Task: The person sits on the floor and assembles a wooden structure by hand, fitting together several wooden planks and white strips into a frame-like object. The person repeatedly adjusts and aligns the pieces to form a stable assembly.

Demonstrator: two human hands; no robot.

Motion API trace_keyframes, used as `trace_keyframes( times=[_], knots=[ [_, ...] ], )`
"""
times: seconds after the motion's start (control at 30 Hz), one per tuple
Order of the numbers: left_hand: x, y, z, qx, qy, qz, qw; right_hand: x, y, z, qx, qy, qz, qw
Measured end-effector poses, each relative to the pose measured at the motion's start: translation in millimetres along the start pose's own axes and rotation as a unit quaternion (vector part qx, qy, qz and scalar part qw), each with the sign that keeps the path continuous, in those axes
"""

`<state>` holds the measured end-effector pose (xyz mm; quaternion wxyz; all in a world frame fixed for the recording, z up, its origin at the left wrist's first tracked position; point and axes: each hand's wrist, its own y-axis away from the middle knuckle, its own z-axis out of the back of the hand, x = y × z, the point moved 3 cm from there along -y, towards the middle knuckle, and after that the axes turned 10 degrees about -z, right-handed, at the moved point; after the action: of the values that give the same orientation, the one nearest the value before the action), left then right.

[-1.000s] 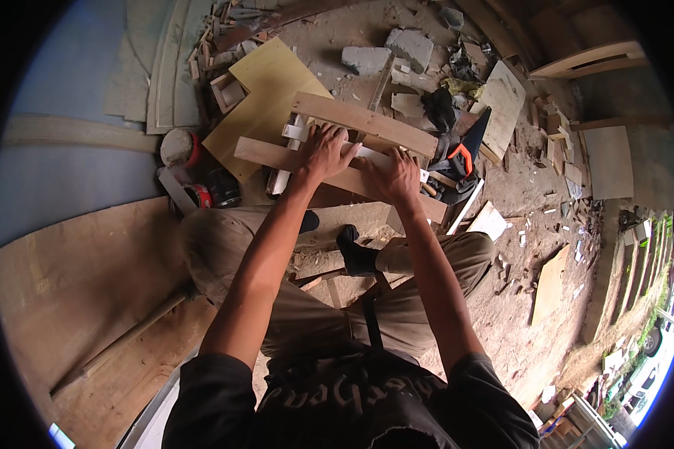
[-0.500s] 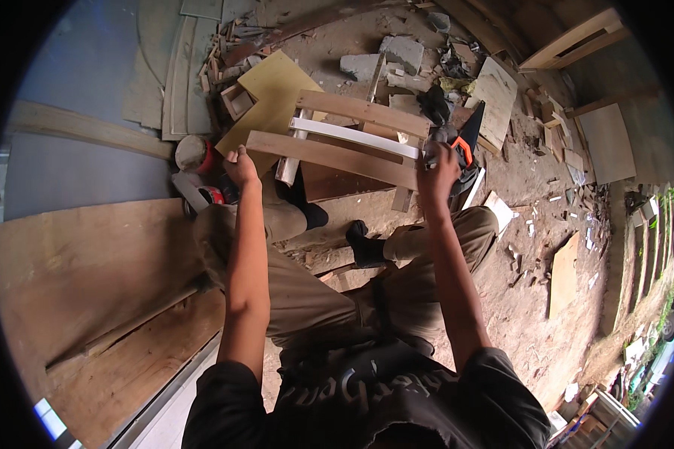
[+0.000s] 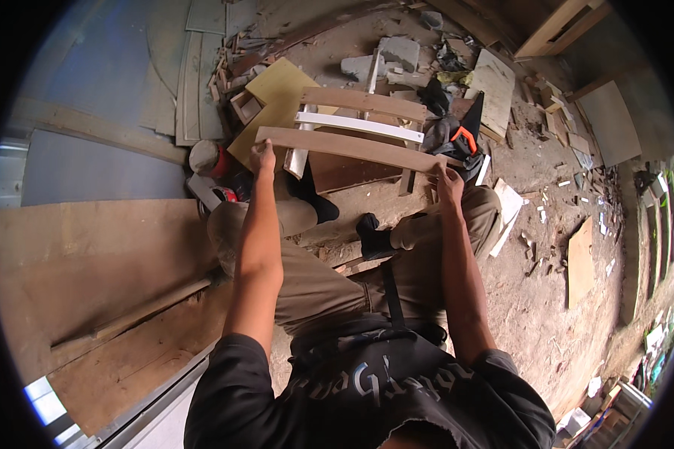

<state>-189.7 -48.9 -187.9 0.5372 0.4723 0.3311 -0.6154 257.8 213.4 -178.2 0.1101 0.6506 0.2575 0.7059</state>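
1. From where I stand: near slat (image 3: 352,147), plain brown wood, upper centre of the frame, running left to right with its right end lower.
2. Left hand (image 3: 262,159): fingers closed round the slat's left end, upper centre-left.
3. Right hand (image 3: 448,185): fingers narrow, pinching the slat's right end, right of centre; thumb contact partly hidden, can't tell exactly.
4. White strip (image 3: 359,128) lies just beyond the near slat, roughly parallel, small dark hole at its right end.
5. Far slat (image 3: 363,102), brown, sits beyond the strip, same general direction.
6. Pale wood piece (image 3: 296,161) crosses under the slats at their left side, its lower end poking out below the near slat.
7. Yellow board (image 3: 281,81) lies upper left of the slats, partly covered by them.
8. Saw handle (image 3: 467,139), orange, upper right, just beside a black bag-like bundle (image 3: 443,135).
9. Red bucket (image 3: 222,160), left of the left hand, near it, not touching.
10. Concrete blocks (image 3: 401,52) lie on the ground, top centre.
11. Person's dark sock (image 3: 374,238) shows mid-frame, below the slats.
12. Light wood offcut (image 3: 580,262) lies flat at the right.
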Motion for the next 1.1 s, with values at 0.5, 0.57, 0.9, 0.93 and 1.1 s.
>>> trace_keyframes(
  times=[0.5, 0.57, 0.9, 0.93, 1.1],
  knots=[
    [-124.4, 152.9, -91.7, 0.369, -0.285, -0.565, 0.681, -8.5, -6.2, 11.8, -0.204, 0.227, 0.205, 0.930],
    [-112.7, 162.4, -97.9, 0.377, -0.303, -0.525, 0.700, 15.1, 25.3, -5.2, -0.206, 0.264, 0.293, 0.895],
    [-97.6, 174.6, -110.0, 0.388, -0.375, -0.500, 0.677, 56.6, 67.5, -49.1, -0.169, 0.346, 0.363, 0.849],
    [-98.0, 174.7, -111.0, 0.391, -0.376, -0.499, 0.676, 55.3, 66.0, -51.9, -0.164, 0.346, 0.365, 0.849],
    [-92.9, 172.1, -110.1, 0.380, -0.349, -0.504, 0.693, 38.2, 53.5, -53.7, -0.167, 0.428, 0.385, 0.800]
  ],
)
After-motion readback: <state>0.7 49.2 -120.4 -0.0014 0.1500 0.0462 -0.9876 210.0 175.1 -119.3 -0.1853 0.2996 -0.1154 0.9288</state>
